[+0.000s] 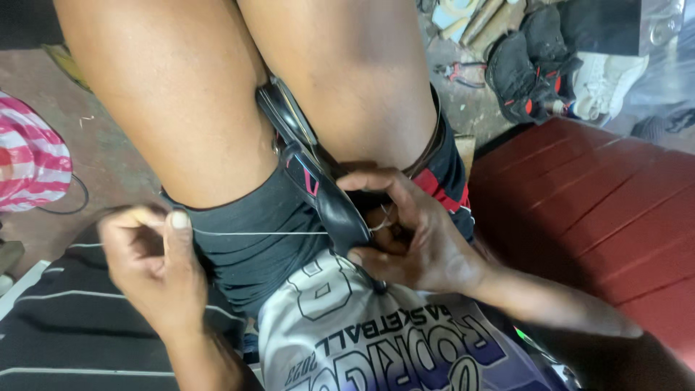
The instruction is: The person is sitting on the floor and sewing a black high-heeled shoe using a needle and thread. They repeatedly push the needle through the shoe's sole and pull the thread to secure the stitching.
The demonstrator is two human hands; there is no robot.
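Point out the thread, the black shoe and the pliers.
thread [253, 233], head view, on the taut stretch between the hands
black shoe [340, 213], head view, on its dark side held between the knees
pliers [456, 72], head view, on the handles

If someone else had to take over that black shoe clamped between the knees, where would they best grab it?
Probably at the near end of the black shoe, from the side where the right hand already wraps it. The far end is wedged between the legs and out of reach. The left hand pulls a pale thread taut on the other side, so coming in from there would likely snag it.
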